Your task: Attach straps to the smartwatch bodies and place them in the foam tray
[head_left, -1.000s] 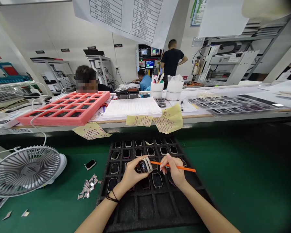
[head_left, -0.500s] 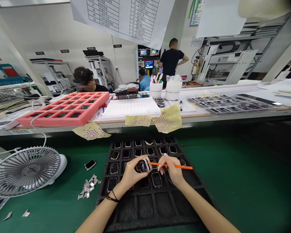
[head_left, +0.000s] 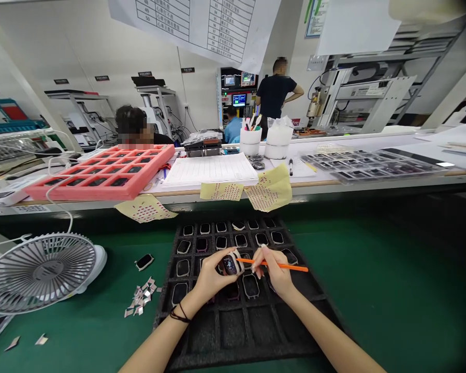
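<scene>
Between thumb and fingers, my left hand (head_left: 213, 275) grips a smartwatch case (head_left: 230, 264) with its lit screen tilted toward me. My right hand (head_left: 273, 268) is closed around a thin orange stick (head_left: 293, 268), its left tip touching the side of the case or very close to it. Both hands are above a black foam tray (head_left: 233, 331) of square pockets. Several watch cases lie in the upper rows, among them a silver-rimmed one (head_left: 250, 286) just below my hands. Some pockets are hidden by my hands.
A white fan (head_left: 48, 272) stands at the left. Near it lie a loose watch case (head_left: 144, 262) and a heap of small pieces (head_left: 141, 297). On the raised shelf are a pink foam tray (head_left: 130, 192), paper sheets (head_left: 212, 170), and clear plastic trays (head_left: 365, 165). People are beyond.
The view has shifted very slightly. Both hands, the watch case and the orange stick keep nearly the same positions.
</scene>
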A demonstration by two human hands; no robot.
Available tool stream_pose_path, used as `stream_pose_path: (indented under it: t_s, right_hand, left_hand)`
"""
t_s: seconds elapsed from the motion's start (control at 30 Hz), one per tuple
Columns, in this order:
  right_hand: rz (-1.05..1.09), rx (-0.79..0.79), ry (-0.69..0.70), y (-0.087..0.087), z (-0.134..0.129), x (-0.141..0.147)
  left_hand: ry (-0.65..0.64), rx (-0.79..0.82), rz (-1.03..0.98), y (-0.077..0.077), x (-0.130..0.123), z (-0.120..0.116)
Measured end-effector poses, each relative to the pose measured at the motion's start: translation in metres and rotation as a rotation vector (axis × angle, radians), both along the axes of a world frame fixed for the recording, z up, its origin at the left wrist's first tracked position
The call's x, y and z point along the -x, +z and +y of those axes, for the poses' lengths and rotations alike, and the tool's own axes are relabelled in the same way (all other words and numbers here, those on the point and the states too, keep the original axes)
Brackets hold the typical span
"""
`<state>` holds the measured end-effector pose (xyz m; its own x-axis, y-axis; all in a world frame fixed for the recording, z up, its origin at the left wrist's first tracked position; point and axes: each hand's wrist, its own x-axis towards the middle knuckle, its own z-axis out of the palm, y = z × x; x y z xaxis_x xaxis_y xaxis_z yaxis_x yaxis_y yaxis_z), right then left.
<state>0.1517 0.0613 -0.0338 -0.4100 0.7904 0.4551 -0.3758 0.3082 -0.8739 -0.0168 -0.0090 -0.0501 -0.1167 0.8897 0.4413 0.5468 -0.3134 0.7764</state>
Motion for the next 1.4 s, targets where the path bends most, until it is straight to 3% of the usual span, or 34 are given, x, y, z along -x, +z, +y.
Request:
stream_pose_path:
  t_s: [0.37,0.57,0.67,0.9,1.0,1.13,1.2,1.27,1.4]
  right_hand:
    - [-0.013,0.170,-0.011,-0.003,0.011,0.002]
    - [-0.126,0.395,0.232,-0.005,0.014,0.013]
    - [-0.124,0.496,0.251,-0.003,0.013,0.012]
    - [-0.151,0.571,0.293,-0.002,0.004,0.006]
    - [-0.171,0.593,0.301,-0.004,0.001,0.005]
    - [-0.168,0.600,0.283,0.000,0.001,-0.012]
    - [-0.163,0.569,0.216,0.002,0.006,-0.033]
    - [-0.207,0.464,0.035,-0.001,0.015,-0.062]
    - [-0.430,0.141,-0.414,-0.027,0.028,-0.115]
  left_hand:
    - [0.034,0.065,-0.024,0.005,-0.002,0.004]
    - [0.009,0.051,-0.004,0.002,-0.002,0.006]
    - [0.009,0.090,-0.045,0.005,-0.005,0.003]
    - [-0.066,0.194,-0.085,0.014,-0.009,-0.011]
    - [-0.114,0.230,-0.073,0.023,-0.013,-0.016]
    - [-0.126,0.250,-0.058,0.045,-0.004,-0.033]
    - [-0.080,0.258,0.013,0.055,0.011,-0.054]
    - [-0.006,0.312,0.130,0.057,0.031,-0.083]
    - [0.111,0.437,0.293,0.030,0.068,-0.139]
